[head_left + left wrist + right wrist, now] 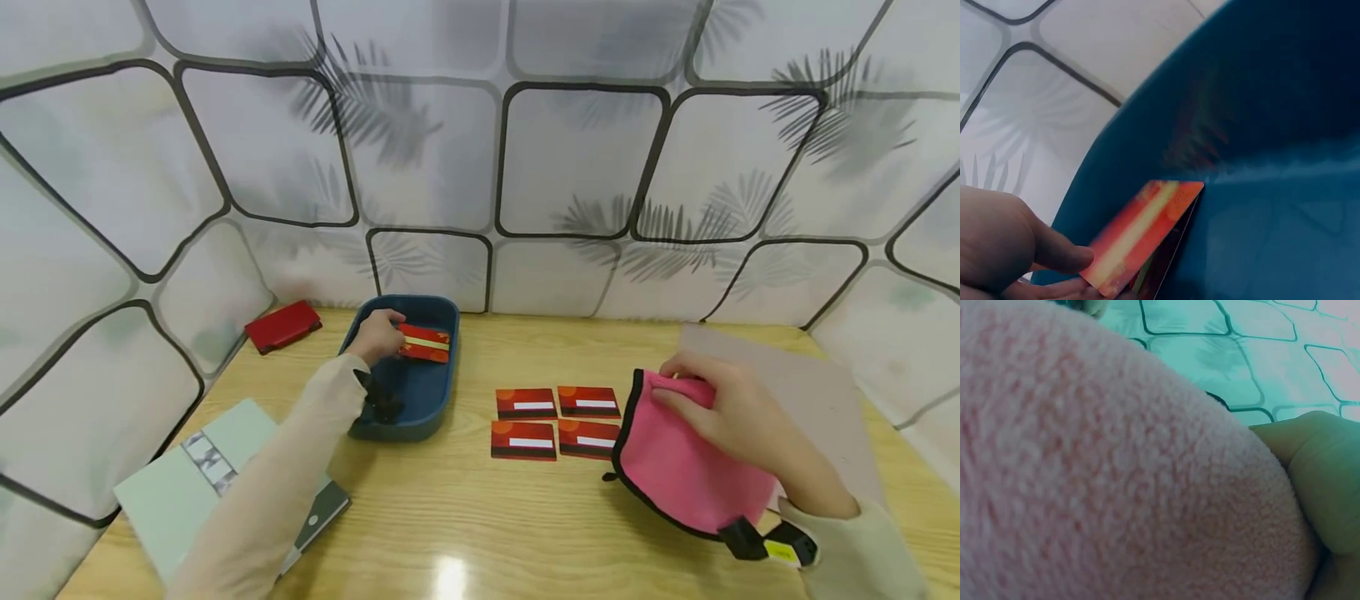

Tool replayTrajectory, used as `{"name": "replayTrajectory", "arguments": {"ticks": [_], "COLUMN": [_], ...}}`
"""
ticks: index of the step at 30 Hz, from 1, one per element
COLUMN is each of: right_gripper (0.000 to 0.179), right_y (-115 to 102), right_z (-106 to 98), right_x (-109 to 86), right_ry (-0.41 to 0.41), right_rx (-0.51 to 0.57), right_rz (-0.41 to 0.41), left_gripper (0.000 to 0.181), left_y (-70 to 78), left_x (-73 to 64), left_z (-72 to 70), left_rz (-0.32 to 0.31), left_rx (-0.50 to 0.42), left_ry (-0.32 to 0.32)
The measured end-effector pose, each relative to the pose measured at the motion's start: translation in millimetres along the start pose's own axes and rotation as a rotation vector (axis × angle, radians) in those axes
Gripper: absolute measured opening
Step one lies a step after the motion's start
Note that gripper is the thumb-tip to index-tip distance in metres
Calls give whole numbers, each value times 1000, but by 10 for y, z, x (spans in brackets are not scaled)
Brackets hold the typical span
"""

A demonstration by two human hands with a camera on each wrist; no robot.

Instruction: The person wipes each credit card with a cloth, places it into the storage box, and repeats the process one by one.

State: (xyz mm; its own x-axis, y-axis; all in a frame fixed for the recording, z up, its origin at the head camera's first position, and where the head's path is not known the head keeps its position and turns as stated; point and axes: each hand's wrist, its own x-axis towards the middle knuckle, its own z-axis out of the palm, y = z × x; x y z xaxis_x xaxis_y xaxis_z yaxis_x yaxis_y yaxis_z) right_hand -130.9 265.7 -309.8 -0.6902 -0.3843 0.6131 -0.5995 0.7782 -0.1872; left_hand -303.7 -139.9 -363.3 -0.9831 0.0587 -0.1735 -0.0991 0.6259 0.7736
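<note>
My left hand (378, 337) reaches into a blue plastic basin (452, 358). Between thumb and fingers it pinches the near end of a red card with a yellow stripe (1147, 234); at least one more card lies tilted beneath it. On the right, my right hand (731, 408) grips the top of a pink fleece cloth (675, 462) edged in black, lifted at the table's right side. In the right wrist view the cloth (1116, 475) fills most of the picture, with part of the right hand (1329, 481) behind its edge.
Several red cards (522, 442) with white strips lie in two rows between basin and cloth. A red wallet (282, 327) is at the back left. Nearer, a pale green notebook (168, 492) lies over a grey one (326, 512). A greyish sheet (795, 383) lies right. Patterned fabric surrounds the table.
</note>
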Motion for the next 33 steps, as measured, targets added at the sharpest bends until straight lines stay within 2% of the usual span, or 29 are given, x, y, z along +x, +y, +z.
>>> {"name": "replayTrajectory", "arguments": {"ticks": [4,7,9,12,16,19,21,24,27,30,33], "right_gripper": [35,33,33,33,33,31,31,33,35,35,35], "right_y": [11,2,-4,3,4,-2,-7,-12,-18,-29,-46], "right_z": [-11,-40,-87,-185,-241,-240,-245,-264,-270,-246,-207], "right_x": [-27,-10,12,41,57,66,58,38,28,28,28], "right_ry": [20,25,41,74,99,95,101,109,106,91,76], "right_rx": [-9,-37,-63,-101,-95,-93,-100,-71,-35,-7,-18], "right_rz": [1,-9,-12,-5,1,-15,-15,-3,8,10,-10], "left_gripper": [50,52,53,48,35,29,25,22,20,17,15], "left_y": [23,27,62,194,386,484,529,574,565,508,442], "left_x": [-45,-132,-199,-316,-519,-683,-762,-836,-875,-919,-959], "left_z": [-2,-36,-36,40,241,382,474,600,723,833,927], "left_rz": [-16,-37,-11,102,284,379,412,388,347,332,323], "left_rx": [70,31,-30,-146,-246,-275,-281,-313,-337,-307,-249], "left_ry": [11,-6,-11,8,15,-49,-94,-161,-201,-203,-158]}}
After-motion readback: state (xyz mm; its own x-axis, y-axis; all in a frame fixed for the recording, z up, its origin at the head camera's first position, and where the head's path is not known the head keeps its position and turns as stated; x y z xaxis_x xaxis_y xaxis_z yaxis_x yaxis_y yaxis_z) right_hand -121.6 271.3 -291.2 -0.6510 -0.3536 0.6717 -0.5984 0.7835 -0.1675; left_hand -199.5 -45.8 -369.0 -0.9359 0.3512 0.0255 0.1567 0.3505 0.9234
